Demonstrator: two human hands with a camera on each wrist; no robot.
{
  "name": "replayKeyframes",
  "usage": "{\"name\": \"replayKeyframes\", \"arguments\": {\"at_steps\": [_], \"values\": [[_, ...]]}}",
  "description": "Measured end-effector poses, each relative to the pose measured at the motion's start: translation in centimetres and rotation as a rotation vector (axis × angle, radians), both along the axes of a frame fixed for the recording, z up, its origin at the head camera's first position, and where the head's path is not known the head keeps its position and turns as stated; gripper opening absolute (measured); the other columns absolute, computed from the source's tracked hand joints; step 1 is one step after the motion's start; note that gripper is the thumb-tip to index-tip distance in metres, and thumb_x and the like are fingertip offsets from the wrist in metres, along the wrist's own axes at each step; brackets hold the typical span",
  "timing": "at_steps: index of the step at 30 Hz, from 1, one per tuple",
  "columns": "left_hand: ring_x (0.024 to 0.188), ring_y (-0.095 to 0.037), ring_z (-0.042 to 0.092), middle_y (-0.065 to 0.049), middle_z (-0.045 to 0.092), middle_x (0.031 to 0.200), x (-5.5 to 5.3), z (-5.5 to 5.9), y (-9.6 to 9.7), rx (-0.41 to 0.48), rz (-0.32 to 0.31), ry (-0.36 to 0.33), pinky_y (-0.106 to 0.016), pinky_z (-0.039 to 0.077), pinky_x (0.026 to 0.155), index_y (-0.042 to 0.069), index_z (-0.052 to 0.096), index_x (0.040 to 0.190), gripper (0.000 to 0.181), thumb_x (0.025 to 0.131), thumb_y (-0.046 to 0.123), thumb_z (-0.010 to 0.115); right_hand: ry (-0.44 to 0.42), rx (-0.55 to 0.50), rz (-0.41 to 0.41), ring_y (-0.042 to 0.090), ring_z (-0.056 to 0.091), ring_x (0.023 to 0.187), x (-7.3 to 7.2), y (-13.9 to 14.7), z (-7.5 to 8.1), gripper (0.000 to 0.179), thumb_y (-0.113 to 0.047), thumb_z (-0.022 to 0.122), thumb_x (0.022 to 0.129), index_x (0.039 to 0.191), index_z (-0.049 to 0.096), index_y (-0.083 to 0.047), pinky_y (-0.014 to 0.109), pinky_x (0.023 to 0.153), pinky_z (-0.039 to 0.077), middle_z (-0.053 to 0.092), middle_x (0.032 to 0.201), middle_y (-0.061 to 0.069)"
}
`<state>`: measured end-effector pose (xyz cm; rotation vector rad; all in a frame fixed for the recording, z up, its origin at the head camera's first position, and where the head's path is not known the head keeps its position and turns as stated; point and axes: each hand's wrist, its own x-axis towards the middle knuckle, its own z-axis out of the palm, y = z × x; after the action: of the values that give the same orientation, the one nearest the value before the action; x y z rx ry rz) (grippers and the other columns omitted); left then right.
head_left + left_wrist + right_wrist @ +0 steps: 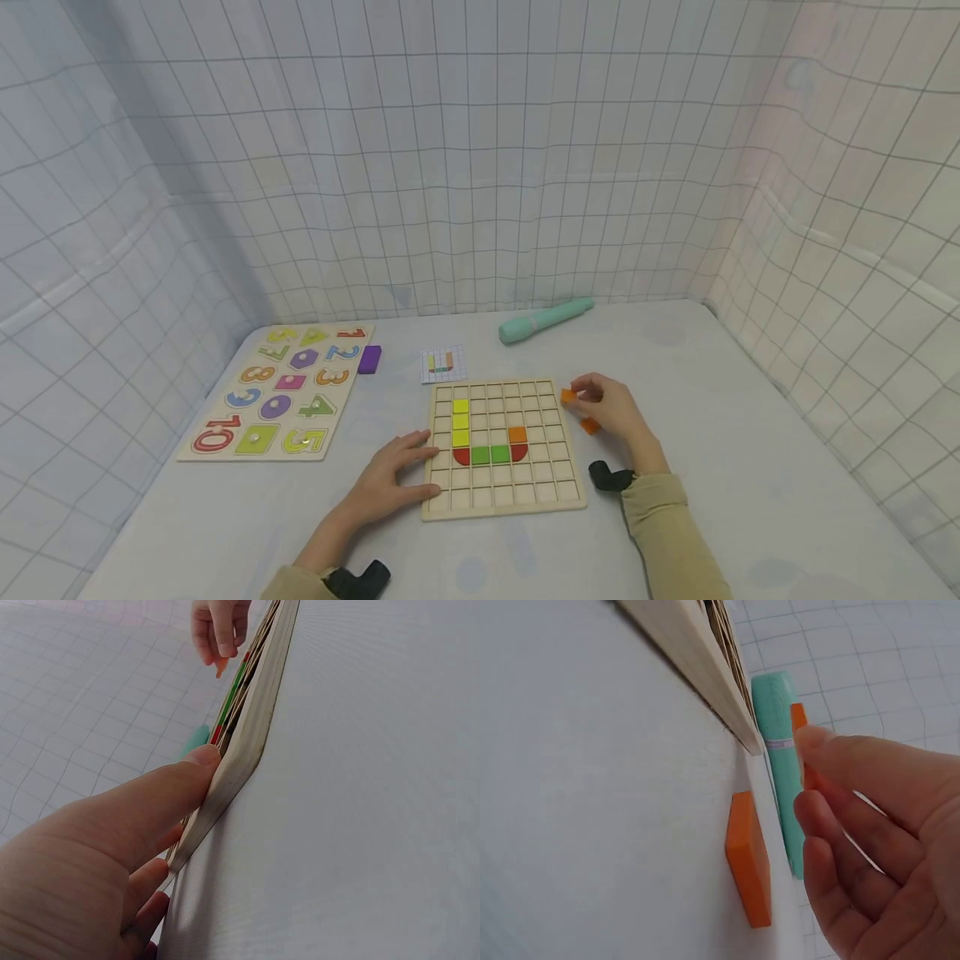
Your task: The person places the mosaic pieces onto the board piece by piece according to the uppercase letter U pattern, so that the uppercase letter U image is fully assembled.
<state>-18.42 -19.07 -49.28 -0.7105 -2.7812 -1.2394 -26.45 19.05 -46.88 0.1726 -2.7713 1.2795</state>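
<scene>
A wooden grid board [543, 492] lies on the table. Set in its cells are several yellow square tiles [461, 422], green square tiles [490, 454], an orange square tile [517, 435] and red rounded tiles [462, 457]. Along the board's left edge, the left hand [386, 479] rests with fingers spread and thumb touching the rim. Just off the board's upper right side, the right hand [611, 408] pinches an orange tile [798, 716] between thumb and fingers, above the table. Another orange tile [748, 862] lies on the table under that hand.
A number puzzle board [258, 408] with knobbed pieces lies at the left, beside a purple block [370, 359]. Behind the grid board is a small pattern card [443, 364]. A teal microphone-shaped object [546, 320] lies farther back, near the grid-patterned cloth wall [480, 183].
</scene>
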Motion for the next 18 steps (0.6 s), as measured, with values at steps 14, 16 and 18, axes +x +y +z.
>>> {"name": "replayKeyframes", "arguments": {"at_steps": [14,16,18], "values": [[0.136,-0.029,0.03,-0.005,0.042,0.144,0.1,0.2,0.0,0.004,0.004,-0.017,-0.046,0.015,0.115,0.016,0.063,0.122,0.059,0.073,0.045,0.077,0.075,-0.067,0.154,0.019,0.062,0.087,0.5,-3.0,2.6,0.027,-0.018,0.072,0.084,0.109,0.065,-0.008,0.035,0.079,0.054,0.066,0.099,0.004],[0.136,-0.03,0.03,-0.005,0.043,0.144,0.1,0.2,0.0,0.005,0.005,-0.015,-0.048,0.016,0.115,0.016,0.063,0.122,0.058,0.074,0.045,0.077,0.062,-0.073,0.173,0.018,0.062,0.087,0.6,-3.6,2.9,0.027,-0.018,0.072,0.084,0.109,0.066,-0.009,0.036,0.079,0.054,0.066,0.099,0.003],[0.136,-0.03,0.03,-0.005,0.042,0.144,0.0,0.1,0.0,0.002,0.007,-0.015,-0.048,0.016,0.114,0.016,0.063,0.122,0.058,0.074,0.045,0.076,0.057,-0.069,0.19,0.018,0.061,0.087,0.7,-4.2,3.0,0.027,-0.018,0.072,0.084,0.109,0.065,-0.009,0.036,0.079,0.054,0.066,0.1,0.002]]}}
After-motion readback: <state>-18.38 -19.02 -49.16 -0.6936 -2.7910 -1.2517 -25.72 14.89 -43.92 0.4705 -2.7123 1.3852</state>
